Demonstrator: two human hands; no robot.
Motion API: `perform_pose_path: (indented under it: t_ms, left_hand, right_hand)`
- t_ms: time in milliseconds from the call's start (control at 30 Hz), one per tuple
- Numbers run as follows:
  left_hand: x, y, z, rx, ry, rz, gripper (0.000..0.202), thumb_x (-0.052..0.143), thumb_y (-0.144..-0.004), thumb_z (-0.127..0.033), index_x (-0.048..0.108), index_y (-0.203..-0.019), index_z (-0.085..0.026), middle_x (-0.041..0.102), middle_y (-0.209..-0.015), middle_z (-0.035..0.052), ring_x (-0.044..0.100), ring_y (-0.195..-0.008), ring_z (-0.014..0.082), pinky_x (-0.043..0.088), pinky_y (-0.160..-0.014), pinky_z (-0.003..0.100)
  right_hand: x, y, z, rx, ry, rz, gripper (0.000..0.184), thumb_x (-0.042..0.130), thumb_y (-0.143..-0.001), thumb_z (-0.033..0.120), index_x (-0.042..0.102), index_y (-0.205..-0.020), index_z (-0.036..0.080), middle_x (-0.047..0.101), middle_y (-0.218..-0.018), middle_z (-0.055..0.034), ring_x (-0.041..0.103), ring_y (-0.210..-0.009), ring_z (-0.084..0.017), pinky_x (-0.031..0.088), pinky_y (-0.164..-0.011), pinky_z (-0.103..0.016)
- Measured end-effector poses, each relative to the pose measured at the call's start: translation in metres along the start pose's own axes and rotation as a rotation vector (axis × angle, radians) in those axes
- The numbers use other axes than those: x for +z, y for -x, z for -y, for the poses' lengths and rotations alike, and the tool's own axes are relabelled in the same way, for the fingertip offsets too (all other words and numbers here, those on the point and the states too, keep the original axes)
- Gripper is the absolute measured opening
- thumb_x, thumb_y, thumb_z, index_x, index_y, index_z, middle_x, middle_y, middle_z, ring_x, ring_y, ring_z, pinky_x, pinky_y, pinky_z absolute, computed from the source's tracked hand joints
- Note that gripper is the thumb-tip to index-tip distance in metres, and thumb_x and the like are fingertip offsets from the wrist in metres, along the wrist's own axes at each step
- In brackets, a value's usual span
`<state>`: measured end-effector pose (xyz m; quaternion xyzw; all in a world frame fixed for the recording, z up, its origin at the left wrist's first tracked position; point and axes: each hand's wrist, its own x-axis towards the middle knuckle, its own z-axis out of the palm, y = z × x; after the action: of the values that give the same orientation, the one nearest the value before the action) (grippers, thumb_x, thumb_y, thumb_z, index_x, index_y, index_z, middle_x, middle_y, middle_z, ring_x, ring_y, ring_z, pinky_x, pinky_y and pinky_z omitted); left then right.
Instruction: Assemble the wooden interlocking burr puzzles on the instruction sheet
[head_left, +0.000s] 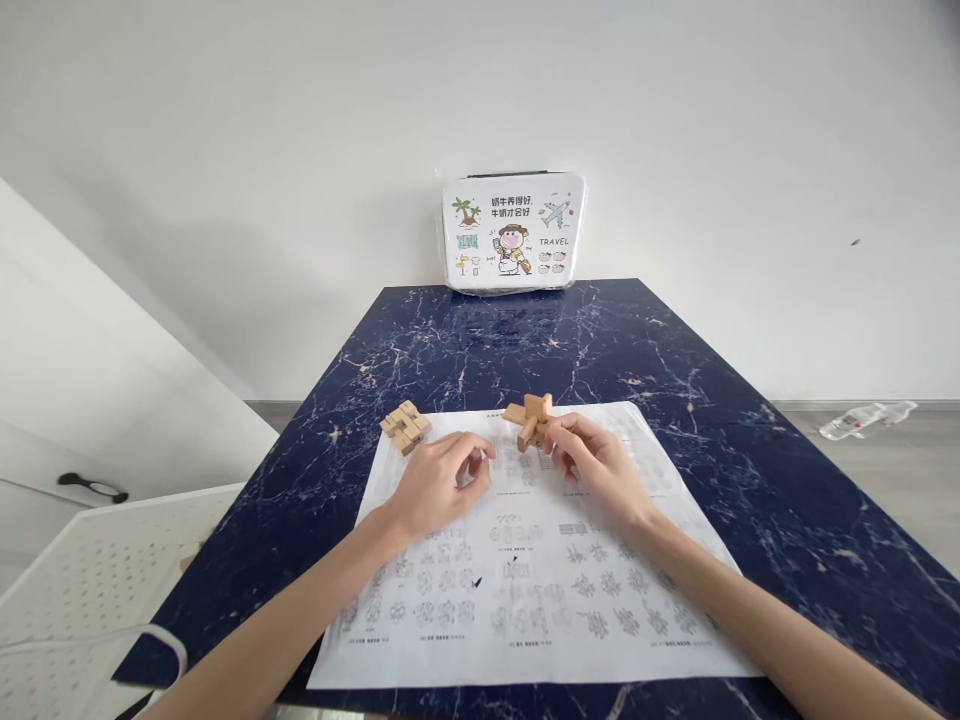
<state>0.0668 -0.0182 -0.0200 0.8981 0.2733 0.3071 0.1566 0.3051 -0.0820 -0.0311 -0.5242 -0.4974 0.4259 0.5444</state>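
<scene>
My right hand [596,460] pinches a light wooden burr puzzle [534,408], its crossed pieces sticking out to several sides, just above a printed sheet [525,665]. To the left of it, my left hand [442,475] hovers over the same paper with loosely curled fingers. A gap shows between its thumb and forefinger, and nothing is visible in it. Beyond the left knuckles, a second wooden block puzzle [406,427] of interlocked pieces rests at the sheet's far left corner. Rows of small line diagrams cover the white paper.
The dark blue marble-patterned table [487,345] carries a white cartoon-printed case [514,232] against the wall at its far edge. A white perforated surface [82,590] with a pale cable [97,637] lies at left. Plastic bottles [866,418] lie on the floor at right.
</scene>
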Motion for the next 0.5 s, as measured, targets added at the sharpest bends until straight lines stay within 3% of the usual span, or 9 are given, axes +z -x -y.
perform_pose_path:
  t_ms: [67,167,300,400,500]
  left_hand:
    - [-0.001,-0.001,0.000,-0.057,0.042,-0.017,0.018,0.063,-0.095,-0.025,0.059,-0.113,-0.022,0.066,-0.090,0.0016,0.063,-0.077,0.0168,0.052,-0.071,0.032]
    - [-0.002,-0.002,-0.002,-0.066,0.132,-0.010,0.051,0.074,-0.087,-0.032,0.050,-0.131,-0.024,0.061,-0.118,0.0089,0.062,-0.104,0.0246,0.056,-0.089,0.041]
    - [-0.002,-0.003,-0.004,-0.053,0.264,0.048,0.085,0.084,-0.082,-0.043,0.035,-0.151,-0.027,0.046,-0.150,0.0170,0.051,-0.135,0.0348,0.051,-0.108,0.053]
    - [-0.003,-0.003,-0.004,-0.080,0.333,0.121,0.096,0.087,-0.082,-0.050,0.031,-0.157,-0.030,0.042,-0.159,0.0167,0.047,-0.143,0.0371,0.046,-0.115,0.057]
    - [-0.005,-0.002,-0.005,-0.095,0.359,0.188,0.094,0.090,-0.080,-0.050,0.038,-0.157,-0.032,0.052,-0.153,0.0152,0.054,-0.137,0.0362,0.048,-0.113,0.057]
  right_hand:
    - [0.001,0.002,0.003,-0.012,-0.003,0.050,0.038,0.058,-0.100,0.056,0.061,-0.080,0.024,0.055,-0.069,-0.0003,0.042,-0.057,-0.015,0.036,-0.054,-0.031]
    - [0.003,0.006,0.008,-0.043,-0.013,0.125,0.038,0.057,-0.101,0.055,0.060,-0.079,0.024,0.061,-0.076,-0.0020,0.046,-0.059,-0.015,0.040,-0.058,-0.032]
    - [0.004,0.011,0.012,-0.058,0.023,0.223,0.039,0.056,-0.102,0.053,0.062,-0.078,0.024,0.062,-0.076,-0.0023,0.049,-0.062,-0.016,0.041,-0.062,-0.033]
    - [0.003,0.013,0.012,-0.051,0.061,0.305,0.040,0.055,-0.103,0.054,0.064,-0.078,0.024,0.059,-0.073,-0.0011,0.047,-0.061,-0.016,0.039,-0.061,-0.032]
    - [0.002,0.014,0.012,-0.041,0.069,0.361,0.042,0.055,-0.103,0.057,0.065,-0.078,0.024,0.061,-0.074,-0.0013,0.047,-0.061,-0.016,0.039,-0.059,-0.032]
